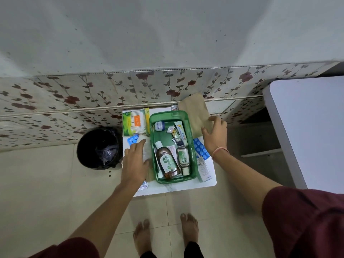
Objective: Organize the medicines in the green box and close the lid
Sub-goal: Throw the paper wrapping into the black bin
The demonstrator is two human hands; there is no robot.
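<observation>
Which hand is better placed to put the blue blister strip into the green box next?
The right hand. The blue blister strip lies just beside its wrist, right of the green box. The left hand is on the box's opposite side and would have to reach across it.

Green box (189,125) sits open on the white board, lid off. Inside it, two Dettol bottles: the big brown one (167,162) lying at the near left, the small one (183,158) just right of it. A white tube (181,132) runs along the right wall, and a small round jar (159,126) sits in the far left corner. A blue blister strip (201,148) lies just outside the box's right wall.
</observation>
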